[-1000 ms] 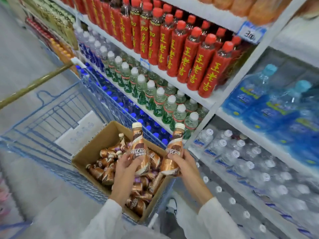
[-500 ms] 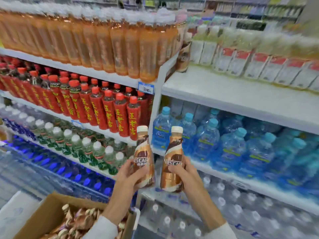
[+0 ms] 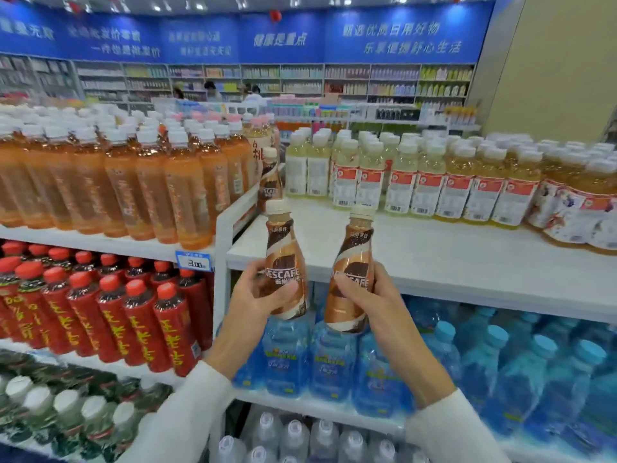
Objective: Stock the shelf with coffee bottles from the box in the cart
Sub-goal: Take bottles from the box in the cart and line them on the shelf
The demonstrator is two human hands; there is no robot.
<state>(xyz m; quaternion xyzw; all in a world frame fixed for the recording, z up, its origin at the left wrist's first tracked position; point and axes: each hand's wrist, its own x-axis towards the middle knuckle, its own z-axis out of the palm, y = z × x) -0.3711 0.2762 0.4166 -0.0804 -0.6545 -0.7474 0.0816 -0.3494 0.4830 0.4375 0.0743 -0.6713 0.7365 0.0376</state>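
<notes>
My left hand [image 3: 257, 297] grips a brown coffee bottle [image 3: 283, 259] with a cream cap, held upright. My right hand [image 3: 370, 300] grips a second coffee bottle [image 3: 354, 262], tilted slightly right. Both bottles are raised in front of the edge of the white top shelf [image 3: 434, 259], whose front area is bare. One more coffee bottle [image 3: 271, 182] stands at the shelf's left end, against the divider. The box and the cart are out of view.
Orange tea bottles [image 3: 133, 182] fill the upper shelf on the left and pale yellow drink bottles [image 3: 417, 175] line the back of the white shelf. Red bottles [image 3: 110, 312] and blue water bottles [image 3: 467, 359] stand below. Store aisles with people lie behind.
Both hands have lifted the two coffee bottles from the box in the cart up to the top shelf level. My view has risen, so the cart and box have dropped out of sight.
</notes>
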